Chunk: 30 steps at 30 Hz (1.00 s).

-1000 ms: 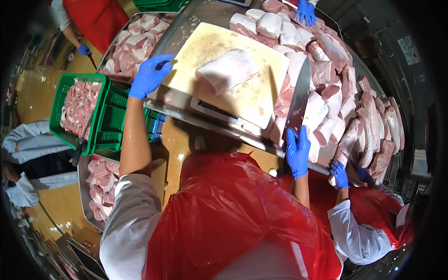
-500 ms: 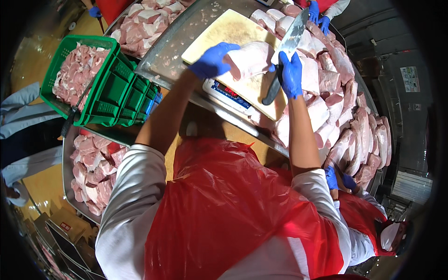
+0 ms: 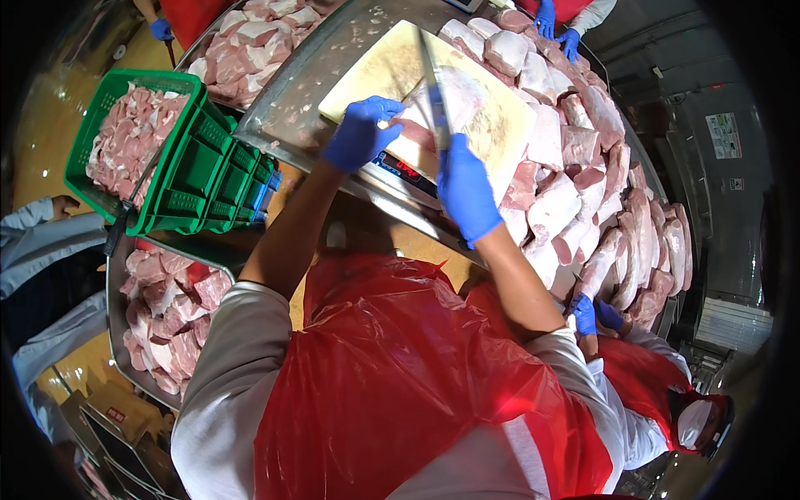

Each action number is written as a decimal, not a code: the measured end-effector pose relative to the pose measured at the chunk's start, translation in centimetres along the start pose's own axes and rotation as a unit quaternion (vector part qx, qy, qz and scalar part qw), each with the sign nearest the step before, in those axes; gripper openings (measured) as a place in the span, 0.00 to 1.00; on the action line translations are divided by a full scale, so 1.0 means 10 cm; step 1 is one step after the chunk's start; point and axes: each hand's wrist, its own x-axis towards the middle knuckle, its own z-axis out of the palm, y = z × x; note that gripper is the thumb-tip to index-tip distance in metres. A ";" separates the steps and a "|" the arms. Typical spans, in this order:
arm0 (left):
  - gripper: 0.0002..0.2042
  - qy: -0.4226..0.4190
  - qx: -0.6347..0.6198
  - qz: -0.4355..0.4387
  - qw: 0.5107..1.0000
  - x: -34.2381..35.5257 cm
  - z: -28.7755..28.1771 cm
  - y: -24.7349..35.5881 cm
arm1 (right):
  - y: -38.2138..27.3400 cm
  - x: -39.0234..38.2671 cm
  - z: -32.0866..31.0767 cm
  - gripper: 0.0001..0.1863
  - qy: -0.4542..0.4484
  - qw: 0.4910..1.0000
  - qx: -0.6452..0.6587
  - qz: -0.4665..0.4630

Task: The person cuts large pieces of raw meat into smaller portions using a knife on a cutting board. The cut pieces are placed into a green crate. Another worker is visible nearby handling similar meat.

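A piece of pork [image 3: 454,96], with pale fat on top, lies on the yellowish cutting board [image 3: 508,137]. At its left end is my blue-gloved left hand [image 3: 358,135], fingers and thumb closed against the meat. My right hand [image 3: 467,187], also gloved in blue, grips a large knife [image 3: 432,83] by its handle, which the fingers mostly hide. The blade points away from me, blurred by motion, over the meat; I cannot tell how deep it sits. A scale with a lit red display [image 3: 404,167] shows under the board's near edge.
Pork pieces [image 3: 554,204] are heaped right of the board on the metal table [image 3: 287,108]. To the left, stacked green crates [image 3: 187,179] hold meat trimmings, with meat bins [image 3: 171,312] around them. Co-workers' gloved hands [image 3: 583,315] are at the right and far edges.
My right hand has come left and nearer to me, swinging the knife from right of the pork to over it. My left hand has shifted slightly left and nearer.
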 end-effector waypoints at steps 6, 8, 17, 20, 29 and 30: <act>0.04 -0.022 0.130 0.033 0.991 0.04 0.01 -0.02 | -0.24 0.42 0.26 0.10 -0.014 1.000 0.006 0.001; 0.04 -0.014 0.126 0.033 0.991 0.04 0.01 -0.04 | -0.22 0.48 0.29 0.10 -0.031 0.999 -0.033 -0.021; 0.05 -0.012 0.117 -0.063 0.991 -0.02 -0.18 0.00 | 0.15 -0.77 -0.73 0.13 -0.289 0.936 -0.200 0.004; 0.04 0.021 0.104 -0.103 0.989 -0.03 -0.39 0.02 | 0.13 -0.93 -1.12 0.15 -0.320 0.920 -0.225 0.001; 0.16 0.180 -0.489 -0.272 0.809 -1.23 -1.58 -0.09 | 0.10 -0.74 -0.85 0.13 -0.003 0.997 0.074 0.033; 0.18 0.229 -0.471 -0.297 0.798 -1.53 -1.82 0.02 | 0.21 -0.82 -0.83 0.13 0.003 0.989 0.129 0.067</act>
